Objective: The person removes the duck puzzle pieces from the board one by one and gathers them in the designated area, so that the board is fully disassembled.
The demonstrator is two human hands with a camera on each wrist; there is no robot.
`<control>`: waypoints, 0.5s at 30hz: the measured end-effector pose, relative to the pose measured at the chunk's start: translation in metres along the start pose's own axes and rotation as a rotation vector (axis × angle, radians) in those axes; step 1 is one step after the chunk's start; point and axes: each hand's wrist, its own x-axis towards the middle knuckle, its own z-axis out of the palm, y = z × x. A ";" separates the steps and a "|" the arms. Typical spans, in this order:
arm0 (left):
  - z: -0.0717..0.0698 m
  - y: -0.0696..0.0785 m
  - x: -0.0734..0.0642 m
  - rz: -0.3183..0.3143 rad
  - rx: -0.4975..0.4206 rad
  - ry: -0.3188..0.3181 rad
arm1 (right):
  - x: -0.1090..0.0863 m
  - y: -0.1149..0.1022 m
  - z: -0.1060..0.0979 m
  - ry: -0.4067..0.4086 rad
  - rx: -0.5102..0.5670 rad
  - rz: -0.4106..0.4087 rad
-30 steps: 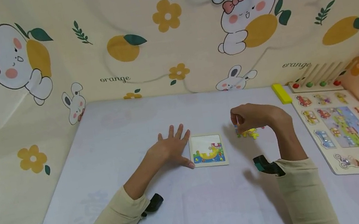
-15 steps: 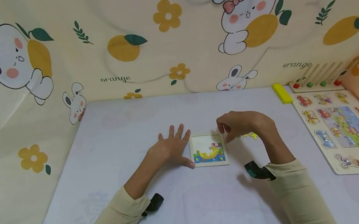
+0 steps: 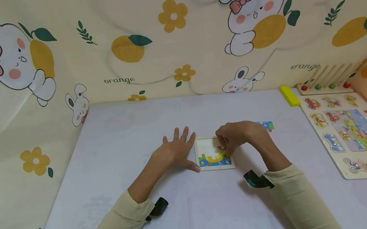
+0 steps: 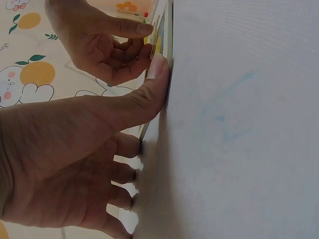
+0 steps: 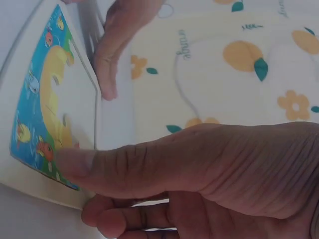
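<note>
A small square jigsaw puzzle in a light wooden frame lies on the table, its lower part filled with blue and yellow picture pieces. My left hand lies beside it with fingers spread, thumb resting on the frame's left edge. Over the frame's right side, my right hand bends its fingers and pinches a puzzle piece, mostly hidden by the fingers. In the right wrist view the thumb covers that corner of the picture. Loose puzzle pieces lie just beyond the right hand, partly hidden by it.
At the right stands a large wooden picture board with vehicle and figure shapes. Behind it is a rack with thin rods and coloured beads. A yellow block lies next to the board. Printed cloth walls the table's back.
My right hand has moved left from the loose pieces to the right part of the puzzle frame, uncovering a blue piece behind it. The left hand has stayed in place.
</note>
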 end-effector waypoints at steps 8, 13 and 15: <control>0.004 -0.003 0.001 0.003 0.004 0.000 | 0.007 -0.008 0.004 0.005 -0.043 0.046; 0.003 -0.002 0.003 0.007 0.013 0.005 | 0.006 -0.008 0.004 0.020 -0.069 0.033; 0.003 -0.002 0.003 0.009 0.013 0.003 | 0.005 -0.008 0.004 0.022 -0.072 0.032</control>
